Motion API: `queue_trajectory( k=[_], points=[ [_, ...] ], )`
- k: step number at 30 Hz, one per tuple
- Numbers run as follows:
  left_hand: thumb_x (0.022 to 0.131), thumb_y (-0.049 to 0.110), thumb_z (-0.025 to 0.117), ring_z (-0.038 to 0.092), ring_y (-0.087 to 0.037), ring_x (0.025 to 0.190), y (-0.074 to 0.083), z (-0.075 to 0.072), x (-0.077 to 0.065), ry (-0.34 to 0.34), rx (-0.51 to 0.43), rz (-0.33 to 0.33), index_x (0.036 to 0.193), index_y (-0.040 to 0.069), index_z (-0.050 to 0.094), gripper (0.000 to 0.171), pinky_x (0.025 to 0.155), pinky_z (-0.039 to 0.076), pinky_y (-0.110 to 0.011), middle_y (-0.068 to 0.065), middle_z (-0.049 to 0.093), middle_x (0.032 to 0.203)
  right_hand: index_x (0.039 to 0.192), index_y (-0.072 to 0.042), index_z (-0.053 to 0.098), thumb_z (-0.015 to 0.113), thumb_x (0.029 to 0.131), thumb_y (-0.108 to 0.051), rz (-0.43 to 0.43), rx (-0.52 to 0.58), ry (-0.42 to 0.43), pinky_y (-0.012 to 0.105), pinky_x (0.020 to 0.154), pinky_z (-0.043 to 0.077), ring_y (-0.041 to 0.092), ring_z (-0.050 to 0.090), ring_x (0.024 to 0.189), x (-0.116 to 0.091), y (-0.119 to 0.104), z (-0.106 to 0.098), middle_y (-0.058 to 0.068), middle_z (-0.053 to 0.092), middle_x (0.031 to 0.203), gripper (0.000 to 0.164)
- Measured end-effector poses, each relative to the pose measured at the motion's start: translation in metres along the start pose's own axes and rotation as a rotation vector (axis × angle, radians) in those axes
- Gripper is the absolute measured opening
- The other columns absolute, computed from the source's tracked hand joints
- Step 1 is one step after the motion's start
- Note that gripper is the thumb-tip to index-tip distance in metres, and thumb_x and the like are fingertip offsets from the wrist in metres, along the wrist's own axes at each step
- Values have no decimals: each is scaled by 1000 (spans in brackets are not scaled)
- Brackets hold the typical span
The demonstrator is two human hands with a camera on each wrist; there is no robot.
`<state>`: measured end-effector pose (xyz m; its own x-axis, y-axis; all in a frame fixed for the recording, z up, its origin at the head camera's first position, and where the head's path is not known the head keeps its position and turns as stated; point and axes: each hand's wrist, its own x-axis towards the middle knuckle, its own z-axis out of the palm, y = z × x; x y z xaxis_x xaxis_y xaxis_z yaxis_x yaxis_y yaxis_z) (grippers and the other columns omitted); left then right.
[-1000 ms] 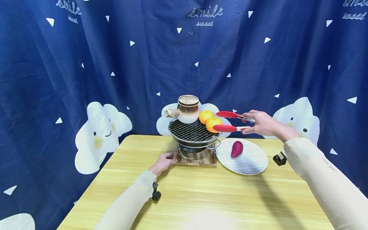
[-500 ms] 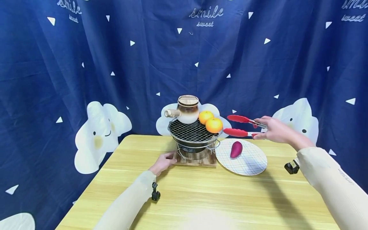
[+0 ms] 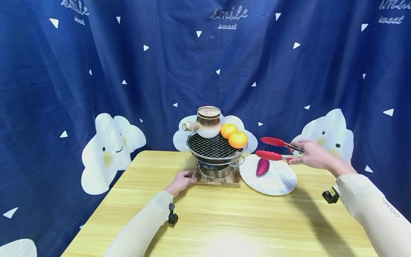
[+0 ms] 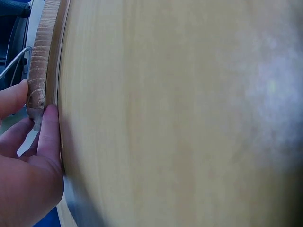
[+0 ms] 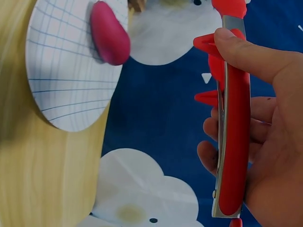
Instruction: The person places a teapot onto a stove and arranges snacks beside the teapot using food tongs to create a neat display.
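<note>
A blue, cloud-printed curtain (image 3: 179,71) hangs beyond both the left hand (image 3: 179,182) and the right hand (image 3: 316,155). The table (image 3: 208,214) spreads beneath the two. The grill (image 3: 210,161) stands to the right of the left hand and a little beyond it, with its wire rack (image 3: 208,146) higher than that grip. The plate (image 3: 276,182), white with blue lines, lies on the table below the right hand and to its left. The wooden board (image 3: 216,180) is under the grill; the left hand pinches its near left corner, thumb on one face and fingers against the other. The tongs (image 5: 235,137), red and steel, reach leftward out of the right hand, which has its thumb on one arm and its fingers curled behind the other; their red tips stand apart. The lidded pot (image 3: 208,128) sits toward the rack's far side, above and right of the left hand. Two oranges (image 3: 238,139) rest beside it, left of the right hand. The purple potato (image 3: 263,167) lies on the plate, below and left of the right hand; from the head, the lower tip overlaps its far end, and I cannot tell whether they touch.
</note>
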<state>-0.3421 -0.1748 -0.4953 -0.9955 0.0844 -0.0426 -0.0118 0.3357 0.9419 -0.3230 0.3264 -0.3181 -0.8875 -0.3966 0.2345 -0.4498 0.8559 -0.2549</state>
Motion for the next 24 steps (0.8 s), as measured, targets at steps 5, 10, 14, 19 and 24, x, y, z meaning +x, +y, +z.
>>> queue_trajectory(
  k=[5,10,14,19,24],
  points=[
    [91,10,68,62,-31,117,1,-1,0,-5,15,-5,147,2,49,60,102,51,-46,-25,57,141,136,14,53,86,76,-46,25,2,-24,69,102,41,54,53,119,-6,4,5,39,54,132,91],
    [92,11,68,60,-33,122,2,-1,0,-8,16,-8,148,2,49,60,106,49,-48,-25,56,142,135,14,54,85,75,-49,26,-5,-31,69,102,42,56,52,120,-11,11,13,40,55,131,92],
    [91,11,68,63,-28,115,2,-1,0,-4,24,-13,147,2,49,60,101,52,-45,-24,57,141,132,15,56,86,75,-48,18,6,-23,68,103,41,55,53,121,-15,15,19,39,57,129,91],
    [91,11,69,64,-23,106,3,-1,0,2,34,-27,147,4,50,60,94,54,-40,-24,58,139,130,17,57,86,75,-49,41,22,-24,68,101,43,53,55,118,-19,16,24,38,59,127,91],
    [91,10,69,65,-20,98,3,-2,1,-8,23,-28,148,3,48,62,90,56,-37,-24,61,134,131,16,57,83,75,-55,86,42,-48,66,98,46,47,60,113,-21,18,30,33,64,124,94]
  ],
)
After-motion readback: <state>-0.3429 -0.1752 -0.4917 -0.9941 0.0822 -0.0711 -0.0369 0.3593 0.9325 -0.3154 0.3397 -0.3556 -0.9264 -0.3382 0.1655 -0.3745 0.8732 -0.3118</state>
